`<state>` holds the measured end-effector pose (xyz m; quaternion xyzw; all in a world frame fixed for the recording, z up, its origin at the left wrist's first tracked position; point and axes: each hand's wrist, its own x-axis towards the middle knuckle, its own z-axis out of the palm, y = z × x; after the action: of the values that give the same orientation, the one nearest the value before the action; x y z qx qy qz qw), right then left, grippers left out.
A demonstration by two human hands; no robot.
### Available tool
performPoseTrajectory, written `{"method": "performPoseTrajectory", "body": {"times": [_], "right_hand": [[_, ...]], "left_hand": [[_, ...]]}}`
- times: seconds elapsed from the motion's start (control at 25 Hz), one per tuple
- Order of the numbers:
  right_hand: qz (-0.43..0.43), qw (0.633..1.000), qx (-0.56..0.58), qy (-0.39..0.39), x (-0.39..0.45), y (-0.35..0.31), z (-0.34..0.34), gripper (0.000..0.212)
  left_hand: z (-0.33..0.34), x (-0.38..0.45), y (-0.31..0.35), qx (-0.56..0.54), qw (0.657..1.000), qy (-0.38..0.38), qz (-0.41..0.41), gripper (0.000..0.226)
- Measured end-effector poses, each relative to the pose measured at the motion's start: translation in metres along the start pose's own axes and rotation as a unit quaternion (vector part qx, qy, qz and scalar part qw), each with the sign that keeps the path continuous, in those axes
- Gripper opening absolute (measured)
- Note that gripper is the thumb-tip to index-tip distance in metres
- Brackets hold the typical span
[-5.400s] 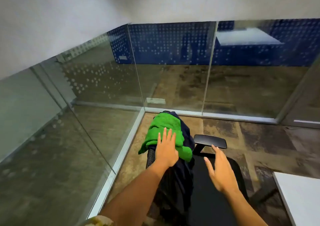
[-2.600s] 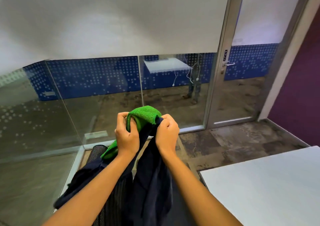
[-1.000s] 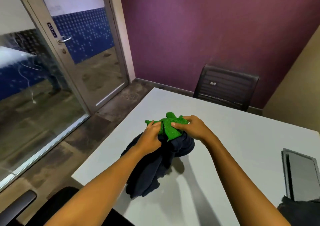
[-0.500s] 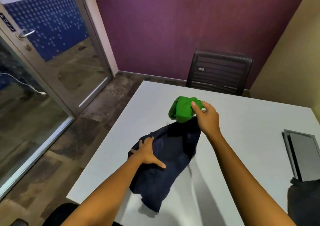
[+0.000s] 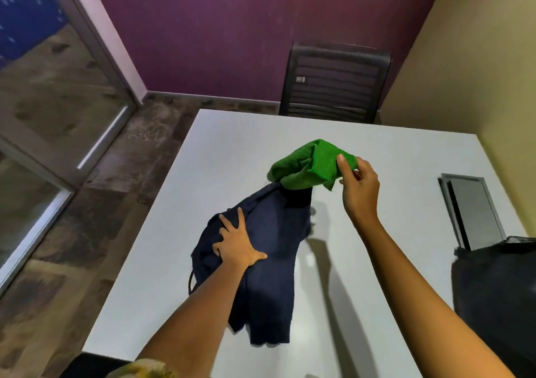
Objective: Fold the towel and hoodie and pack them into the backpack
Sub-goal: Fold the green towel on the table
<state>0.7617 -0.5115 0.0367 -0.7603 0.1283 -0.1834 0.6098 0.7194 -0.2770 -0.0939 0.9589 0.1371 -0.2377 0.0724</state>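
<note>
Left hand [image 5: 236, 245] flat on the navy hoodie [image 5: 261, 255], palm down, fingers spread, pressing the cloth onto the white bench [image 5: 220, 151]; nothing pinched that I can see, just pressing. Right hand [image 5: 358, 187] raised above the bench, thumb and fingers pinching the right edge of the green towel [image 5: 309, 164]. Towel bunched and loosely folded over itself, hanging from that grip, its lower part just at or over the far end of the hoodie (contact between the two cannot be told from this angle).

Hoodie lies crumpled on the bench, long axis running from near the towel down toward the near edge of the bench, lower end close to that edge. A dark cord loop [image 5: 191, 282] sticks out at its left side, by the left wrist.

Black backpack [image 5: 499, 299] at the right side of the bench, only partly in frame, well apart from hoodie and towel. Just behind it a flat grey panel [image 5: 471, 209] set in the benchtop (looks like a cable hatch, cannot say for sure).

Black mesh chair [image 5: 333, 83] at the far side of the bench, against the purple wall [image 5: 217, 29]. Glass door [image 5: 52, 93] to the left, patterned floor [image 5: 116, 174] beside the bench. Both forearms bare.
</note>
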Motion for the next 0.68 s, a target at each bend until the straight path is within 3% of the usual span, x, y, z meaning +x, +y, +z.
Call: {"method": "performPoseTrajectory", "body": {"times": [0.2, 0.4, 0.68], "right_hand": [[0.010, 0.995, 0.046, 0.084, 0.003, 0.000, 0.002, 0.031], [0.017, 0.995, 0.055, 0.087, 0.012, 0.012, 0.000, 0.035], [0.029, 0.999, 0.001, 0.029, 0.004, 0.046, 0.000, 0.033]], "left_hand": [[-0.001, 0.023, -0.025, 0.000, 0.999, -0.011, -0.039, 0.115], [-0.003, 0.042, -0.073, -0.075, 0.992, -0.010, -0.104, 0.115], [-0.013, 0.047, -0.115, -0.048, 0.985, -0.009, -0.166, 0.121]]}}
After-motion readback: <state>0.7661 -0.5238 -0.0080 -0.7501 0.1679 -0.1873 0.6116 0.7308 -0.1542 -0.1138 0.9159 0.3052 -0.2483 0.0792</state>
